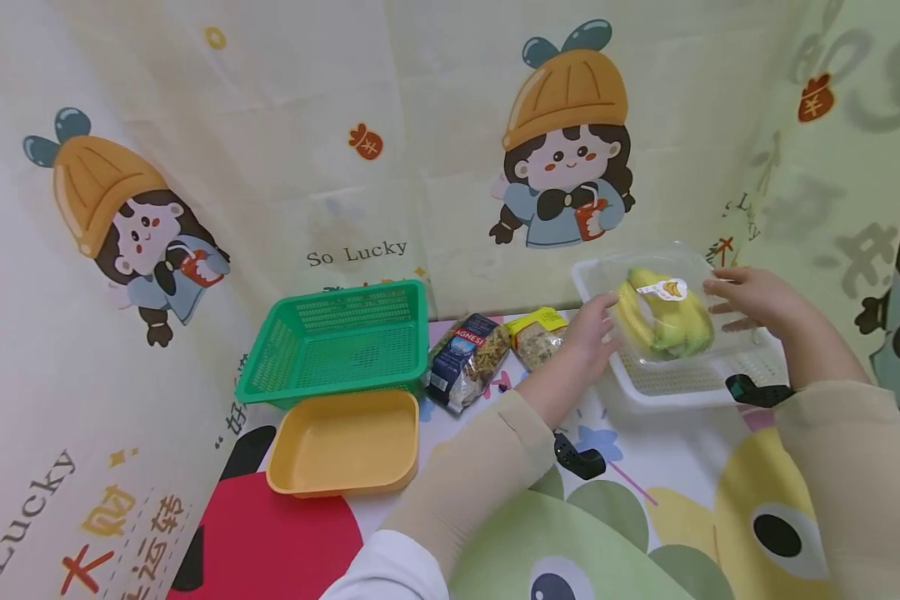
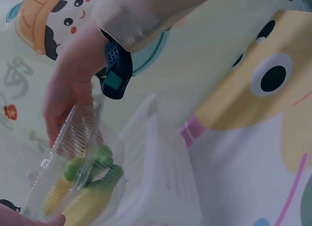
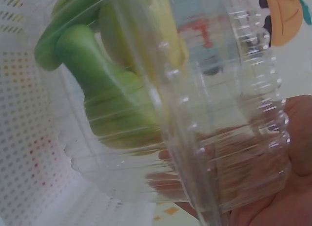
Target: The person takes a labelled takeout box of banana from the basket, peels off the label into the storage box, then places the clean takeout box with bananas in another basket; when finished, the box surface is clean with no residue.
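Note:
A clear plastic clamshell box [image 1: 656,304] holds yellow-green bananas [image 1: 693,329] and has a small label [image 1: 671,290] on top. Both hands hold it by opposite sides, over a white perforated basket [image 1: 765,379]. The left hand [image 1: 591,333] is at its left side, with a thumb tip showing at the box edge in the left wrist view. At the opposite side, the right hand [image 1: 757,300] grips the box; its palm and fingers [image 3: 219,158] show through the plastic in the right wrist view. The box tilts in the left wrist view.
A green basket [image 1: 330,342] stands at the back left, with a yellow-orange tray [image 1: 345,442] in front of it. A pasta bag [image 1: 467,358] and a yellow-topped packet [image 1: 537,333] lie between the baskets. Printed cloth [image 1: 420,200] hangs behind.

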The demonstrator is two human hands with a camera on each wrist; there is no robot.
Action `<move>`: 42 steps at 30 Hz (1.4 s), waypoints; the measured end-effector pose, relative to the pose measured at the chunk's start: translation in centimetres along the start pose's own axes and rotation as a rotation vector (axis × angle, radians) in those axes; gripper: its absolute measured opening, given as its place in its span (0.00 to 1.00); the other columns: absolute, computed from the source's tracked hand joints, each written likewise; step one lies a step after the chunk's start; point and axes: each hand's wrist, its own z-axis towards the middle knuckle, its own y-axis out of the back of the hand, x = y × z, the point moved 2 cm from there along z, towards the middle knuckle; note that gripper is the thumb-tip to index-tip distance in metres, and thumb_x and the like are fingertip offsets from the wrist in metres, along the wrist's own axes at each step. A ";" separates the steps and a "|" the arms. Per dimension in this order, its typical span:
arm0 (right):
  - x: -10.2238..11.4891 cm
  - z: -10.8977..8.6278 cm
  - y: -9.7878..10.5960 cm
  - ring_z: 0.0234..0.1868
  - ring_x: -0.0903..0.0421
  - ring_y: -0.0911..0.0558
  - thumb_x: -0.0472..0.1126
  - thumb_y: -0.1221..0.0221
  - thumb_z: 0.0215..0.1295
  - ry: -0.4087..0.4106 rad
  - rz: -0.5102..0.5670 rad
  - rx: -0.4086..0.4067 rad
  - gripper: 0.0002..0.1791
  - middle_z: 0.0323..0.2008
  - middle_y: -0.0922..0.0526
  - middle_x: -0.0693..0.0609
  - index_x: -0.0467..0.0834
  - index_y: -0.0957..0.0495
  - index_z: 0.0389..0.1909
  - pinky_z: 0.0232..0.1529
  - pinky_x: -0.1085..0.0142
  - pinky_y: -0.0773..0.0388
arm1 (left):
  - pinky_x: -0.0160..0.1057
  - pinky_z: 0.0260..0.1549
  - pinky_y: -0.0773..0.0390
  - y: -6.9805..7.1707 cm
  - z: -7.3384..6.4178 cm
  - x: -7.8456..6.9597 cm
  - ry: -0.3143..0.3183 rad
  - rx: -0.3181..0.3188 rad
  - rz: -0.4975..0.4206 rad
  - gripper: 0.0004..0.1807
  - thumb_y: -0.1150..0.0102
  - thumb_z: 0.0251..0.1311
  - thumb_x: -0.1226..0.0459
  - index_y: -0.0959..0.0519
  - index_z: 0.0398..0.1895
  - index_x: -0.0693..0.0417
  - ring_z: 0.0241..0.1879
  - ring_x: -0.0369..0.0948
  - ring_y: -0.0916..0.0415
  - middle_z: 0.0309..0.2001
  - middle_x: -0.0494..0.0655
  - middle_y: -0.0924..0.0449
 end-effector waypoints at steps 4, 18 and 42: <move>1.2 -0.1 -1.1 0.67 0.30 0.34 0.62 0.59 0.75 0.018 0.010 -0.006 0.48 0.72 0.47 0.24 0.31 0.62 0.77 0.47 0.53 0.15 | 0.56 0.67 0.32 2.5 -0.9 -0.9 0.003 0.064 -0.004 0.31 0.42 0.63 0.56 0.32 0.68 0.56 0.70 0.54 0.36 0.69 0.57 0.34; 6.4 0.7 -7.8 0.65 0.33 0.27 0.59 0.50 0.73 0.185 0.074 0.134 0.40 0.71 0.36 0.33 0.39 0.45 0.76 0.50 0.48 0.17 | 0.55 0.68 0.33 15.7 -2.5 -5.5 -0.105 0.073 0.177 0.24 0.53 0.72 0.54 0.32 0.69 0.44 0.68 0.51 0.31 0.68 0.51 0.31; 12.6 2.7 -17.5 0.62 0.42 0.25 0.52 0.42 0.69 0.342 -0.033 0.472 0.30 0.69 0.30 0.42 0.51 0.32 0.70 0.47 0.51 0.15 | 0.46 0.49 0.20 24.3 -5.6 -5.2 0.020 0.167 0.435 0.36 0.48 0.68 0.47 0.49 0.77 0.21 0.55 0.47 0.25 0.73 0.49 0.39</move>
